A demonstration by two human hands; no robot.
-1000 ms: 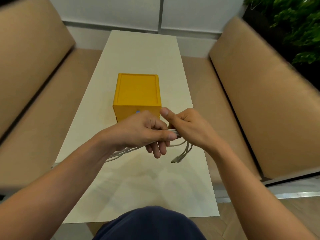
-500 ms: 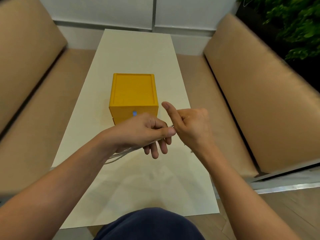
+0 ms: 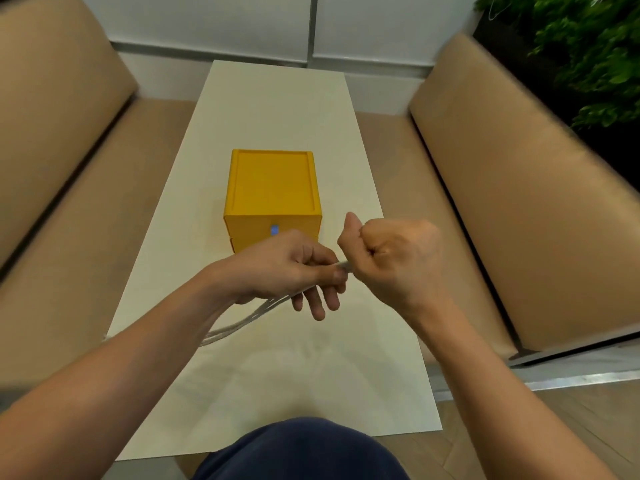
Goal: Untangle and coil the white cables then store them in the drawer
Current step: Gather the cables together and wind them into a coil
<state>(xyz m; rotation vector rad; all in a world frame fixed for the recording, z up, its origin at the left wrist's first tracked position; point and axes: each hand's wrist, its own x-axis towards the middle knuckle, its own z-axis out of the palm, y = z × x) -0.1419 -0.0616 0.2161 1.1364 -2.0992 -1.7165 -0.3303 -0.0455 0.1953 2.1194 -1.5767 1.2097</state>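
Both hands hold a bundle of white cables (image 3: 242, 323) above the cream table (image 3: 277, 105). My left hand (image 3: 287, 268) pinches the strands between thumb and forefinger; they trail down and left under my left forearm towards the table's left edge. My right hand (image 3: 391, 258) is a closed fist around the cables' other end, thumb up, touching the left fingertips. A short piece of cable shows between the two hands. Just behind the hands stands the yellow drawer box (image 3: 272, 192), its drawers closed, with a small blue tab on the front.
Tan upholstered benches (image 3: 502, 202) run along both sides of the narrow table. A green plant (image 3: 588, 46) stands at the far right. My dark blue knee (image 3: 301, 452) is at the table's near edge.
The cable ends that hung below my right hand have been drawn up into its fist. My right hand has turned and risen slightly, while my left keeps its pinch.
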